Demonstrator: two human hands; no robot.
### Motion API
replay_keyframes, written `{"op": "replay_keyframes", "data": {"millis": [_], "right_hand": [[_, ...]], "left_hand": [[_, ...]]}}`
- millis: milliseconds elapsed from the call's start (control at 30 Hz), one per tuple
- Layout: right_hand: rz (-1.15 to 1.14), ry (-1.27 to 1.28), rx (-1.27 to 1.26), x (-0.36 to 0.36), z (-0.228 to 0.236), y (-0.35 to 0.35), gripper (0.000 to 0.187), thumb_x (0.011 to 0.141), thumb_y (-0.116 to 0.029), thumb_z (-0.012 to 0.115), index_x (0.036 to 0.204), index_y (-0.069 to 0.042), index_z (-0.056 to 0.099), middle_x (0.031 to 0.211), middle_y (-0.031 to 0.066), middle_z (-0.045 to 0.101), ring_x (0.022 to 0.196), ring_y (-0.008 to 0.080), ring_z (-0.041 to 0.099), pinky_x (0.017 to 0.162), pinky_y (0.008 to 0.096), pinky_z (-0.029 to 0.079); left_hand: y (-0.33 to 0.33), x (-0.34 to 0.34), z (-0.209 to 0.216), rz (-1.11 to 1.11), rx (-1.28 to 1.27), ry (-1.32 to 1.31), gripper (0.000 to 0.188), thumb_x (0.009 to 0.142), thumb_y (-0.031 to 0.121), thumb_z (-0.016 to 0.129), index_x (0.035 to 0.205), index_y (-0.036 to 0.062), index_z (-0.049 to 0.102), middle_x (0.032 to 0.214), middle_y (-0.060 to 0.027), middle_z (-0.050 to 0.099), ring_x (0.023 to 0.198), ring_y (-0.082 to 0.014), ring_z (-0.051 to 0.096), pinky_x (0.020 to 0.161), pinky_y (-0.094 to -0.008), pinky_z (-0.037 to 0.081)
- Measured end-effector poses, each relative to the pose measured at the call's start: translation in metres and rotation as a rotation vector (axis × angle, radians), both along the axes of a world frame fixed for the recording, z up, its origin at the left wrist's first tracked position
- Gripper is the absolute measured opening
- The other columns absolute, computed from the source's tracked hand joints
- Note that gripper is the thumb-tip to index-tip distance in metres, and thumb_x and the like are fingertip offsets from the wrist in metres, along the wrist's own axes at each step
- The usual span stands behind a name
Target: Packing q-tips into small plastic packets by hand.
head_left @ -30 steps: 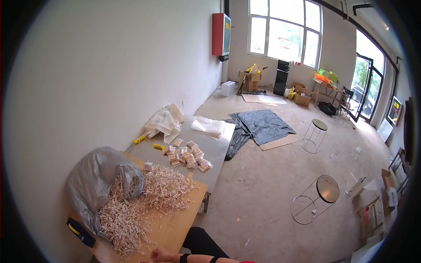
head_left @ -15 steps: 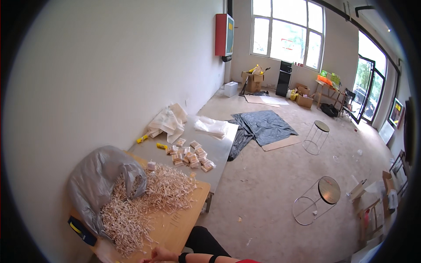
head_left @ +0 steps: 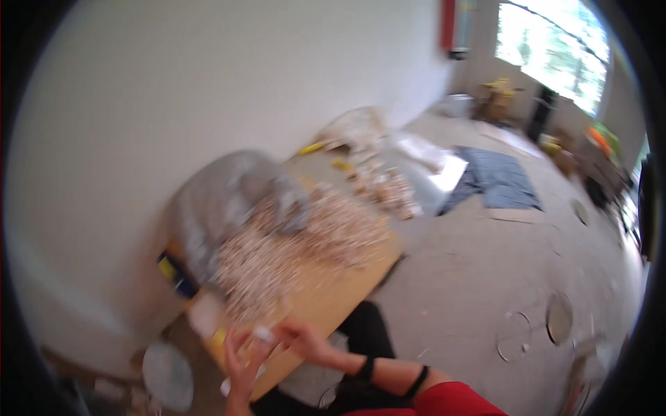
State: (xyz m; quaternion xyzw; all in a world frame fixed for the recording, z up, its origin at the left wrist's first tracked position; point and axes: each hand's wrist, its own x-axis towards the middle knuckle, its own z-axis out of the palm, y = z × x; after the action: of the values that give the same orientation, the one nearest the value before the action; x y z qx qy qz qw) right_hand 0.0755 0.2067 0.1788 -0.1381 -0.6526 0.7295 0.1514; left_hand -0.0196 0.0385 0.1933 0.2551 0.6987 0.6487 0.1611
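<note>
My left hand (head_left: pixel 243 362) is at the table's near edge, thumb and fingers curled toward each other. A small white thing (head_left: pixel 263 334), too blurred to name, sits at its fingertips. Close beside it is my right hand (head_left: pixel 306 341), its fingers drawn together and reaching toward the white thing; whether they grip it I cannot tell. Beyond both hands a big loose pile of cotton swabs (head_left: pixel 260 267) covers much of the wooden tabletop (head_left: pixel 322 305). A grey plastic bag (head_left: pixel 222 201) lies against the pile on the wall side. Something yellow (head_left: pixel 219 338) lies next to my left hand.
Several small packs (head_left: pixel 385 187), a cloth sack (head_left: pixel 357 132) and clear plastic bags (head_left: pixel 420 149) lie on the grey table behind. A dark blue object (head_left: pixel 177 276) is at the left table edge. Stools (head_left: pixel 559 319) stand on the floor to the right, with dark sheeting (head_left: pixel 503 177) farther off.
My view has swung left and down, so the table appears farther right. Both hands now show together near the table edge; before, only the right was plainly in view.
</note>
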Motion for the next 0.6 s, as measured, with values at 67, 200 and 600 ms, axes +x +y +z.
{"op": "replay_keyframes", "data": {"millis": [67, 200, 600], "right_hand": [[-0.011, 0.047, -0.178, 0.016, 0.032, -0.001, 0.016, 0.101, -0.015, 0.058, 0.106, -0.001, 0.064, 0.092, 0.0029, 0.065, 0.074, 0.0092, 0.061, 0.069, 0.0255, 0.052], [-0.074, 0.252, -0.362, 0.022, 0.030, -0.025, 0.015, 0.101, -0.010, 0.059, 0.112, -0.001, 0.061, 0.098, 0.0018, 0.065, 0.090, 0.0096, 0.061, 0.084, 0.0264, 0.050], [0.257, 0.416, -0.954, 0.038, 0.045, -0.061, 0.020, 0.093, -0.004, 0.066, 0.111, -0.007, 0.060, 0.108, 0.0049, 0.064, 0.101, 0.0146, 0.062, 0.093, 0.0299, 0.049]], "left_hand": [[0.006, 0.012, 0.025, 0.060, 0.208, -0.171, 0.059, 0.085, 0.009, 0.078, 0.135, 0.0021, 0.047, 0.112, -0.0082, 0.061, 0.107, -0.0171, 0.059, 0.091, -0.0296, 0.050], [0.000, 0.039, 0.065, 0.043, 0.311, -0.180, 0.037, 0.087, -0.001, 0.071, 0.121, 0.0005, 0.058, 0.113, -0.0070, 0.060, 0.102, -0.0131, 0.060, 0.091, -0.0275, 0.049], [-0.010, 0.083, 0.127, 0.122, 0.117, 0.523, 0.028, 0.076, 0.005, 0.082, 0.101, 0.0029, 0.071, 0.102, -0.0079, 0.063, 0.091, -0.0180, 0.061, 0.080, -0.0283, 0.048]]}}
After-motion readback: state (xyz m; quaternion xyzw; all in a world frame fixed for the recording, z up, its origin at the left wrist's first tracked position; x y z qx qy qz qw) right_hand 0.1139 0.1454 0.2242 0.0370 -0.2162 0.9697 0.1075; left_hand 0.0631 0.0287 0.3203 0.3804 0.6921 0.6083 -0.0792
